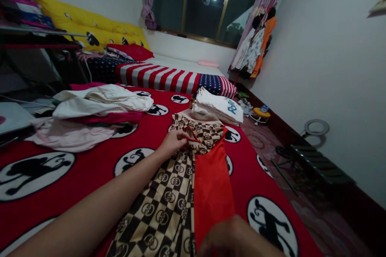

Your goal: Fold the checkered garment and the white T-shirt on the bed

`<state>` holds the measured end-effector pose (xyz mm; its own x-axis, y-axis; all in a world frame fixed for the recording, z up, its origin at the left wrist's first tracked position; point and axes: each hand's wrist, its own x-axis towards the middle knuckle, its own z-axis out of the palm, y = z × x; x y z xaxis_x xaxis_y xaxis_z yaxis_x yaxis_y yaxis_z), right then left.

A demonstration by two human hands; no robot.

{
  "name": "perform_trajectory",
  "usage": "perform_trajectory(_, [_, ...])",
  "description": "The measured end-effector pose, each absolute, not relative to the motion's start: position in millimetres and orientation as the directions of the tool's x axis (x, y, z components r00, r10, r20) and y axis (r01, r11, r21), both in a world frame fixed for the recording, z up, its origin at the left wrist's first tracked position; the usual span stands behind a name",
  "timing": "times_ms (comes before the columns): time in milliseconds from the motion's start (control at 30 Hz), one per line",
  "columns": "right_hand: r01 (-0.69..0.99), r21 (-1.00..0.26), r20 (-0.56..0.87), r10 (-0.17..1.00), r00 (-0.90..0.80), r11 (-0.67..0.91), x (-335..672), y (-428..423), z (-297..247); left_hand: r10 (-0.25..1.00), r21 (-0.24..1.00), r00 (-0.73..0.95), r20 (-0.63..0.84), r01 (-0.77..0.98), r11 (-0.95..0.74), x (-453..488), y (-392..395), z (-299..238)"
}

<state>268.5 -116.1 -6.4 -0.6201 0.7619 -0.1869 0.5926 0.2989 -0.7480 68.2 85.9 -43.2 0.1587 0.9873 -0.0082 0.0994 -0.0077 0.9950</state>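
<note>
A brown-and-beige checkered dress (169,196) with a printed motif and an orange-red panel (212,184) lies stretched out on the red blanket (99,176). My left hand (175,141) pinches the dress near its red-trimmed opening in the upper part, fingers closed on the cloth. Low in the view, my right hand (237,235) is over the bottom of the orange-red panel. It is smeared by motion and partly cut off, so its fingers cannot be made out. Just beyond the dress sits a stack of folded white clothes (218,106) with blue lettering.
To the left lies a loose pile of white clothes (99,100) above a pale pink garment (74,132). Behind stands a bed with a flag-patterned cover (163,79). On the right are a black bench (319,164), a yellow-topped stool (261,112) and clothes hanging (256,48) by the curtain.
</note>
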Motion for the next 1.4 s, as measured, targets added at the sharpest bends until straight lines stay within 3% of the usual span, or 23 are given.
perform_trajectory(67, [0.619, -0.749, -0.153, 0.847, -0.509, 0.237, 274, -77, 5, 0.986, 0.997, 0.164, -0.008, 0.078, -0.004, 68, 84, -45])
perform_trajectory(133, [0.634, -0.762, -0.072, 0.955, -0.287, 0.134, 280, -27, 11, 0.987, 0.997, 0.162, 0.007, 0.08, -0.02, 68, 83, -47])
perform_trajectory(267, [0.682, -0.708, 0.166, 0.982, -0.09, 0.182, 287, 68, 5, 0.983, 0.96, 0.14, 0.119, 0.238, -0.15, 69, 82, -56])
perform_trajectory(433, [0.811, -0.546, 0.225, 0.969, -0.1, 0.21, 275, 130, -15, 0.951, 0.88, 0.165, 0.262, 0.364, -0.305, 70, 82, -65])
perform_trajectory(567, [0.828, -0.521, 0.23, 0.968, -0.099, 0.208, 262, 145, -19, 0.932, 0.866, 0.197, 0.304, 0.35, -0.356, 71, 79, -66])
perform_trajectory(800, [0.72, -0.671, 0.242, 0.97, -0.017, 0.18, 253, 161, -6, 0.853, 0.789, 0.075, 0.517, 0.345, -0.509, 68, 80, -58])
perform_trajectory(967, [0.566, -0.798, 0.206, 0.976, -0.068, 0.208, 240, 152, -22, 0.907, 0.801, -0.022, 0.421, 0.477, -0.36, 64, 89, -64])
perform_trajectory(1033, [0.525, -0.818, 0.239, 0.969, -0.061, 0.235, 246, 147, -27, 0.893, 0.78, -0.055, 0.446, 0.513, -0.358, 63, 88, -64])
perform_trajectory(1133, [0.581, -0.78, 0.364, 0.924, 0.121, 0.231, 274, 143, -27, 0.809, 0.683, -0.038, 0.586, 0.561, -0.468, 62, 82, -58])
perform_trajectory(1200, [0.654, -0.737, 0.413, 0.879, 0.24, 0.168, 300, 145, -24, 0.761, 0.583, 0.087, 0.643, 0.588, -0.56, 63, 78, -54])
perform_trajectory(1300, [0.731, -0.678, 0.378, 0.887, 0.265, 0.07, 332, 149, -23, 0.779, 0.492, 0.287, 0.558, 0.641, -0.589, 66, 75, -55])
perform_trajectory(1400, [0.8, -0.599, 0.298, 0.938, 0.176, 0.04, 344, 151, -30, 0.87, 0.466, 0.3, 0.392, 0.751, -0.469, 70, 74, -61])
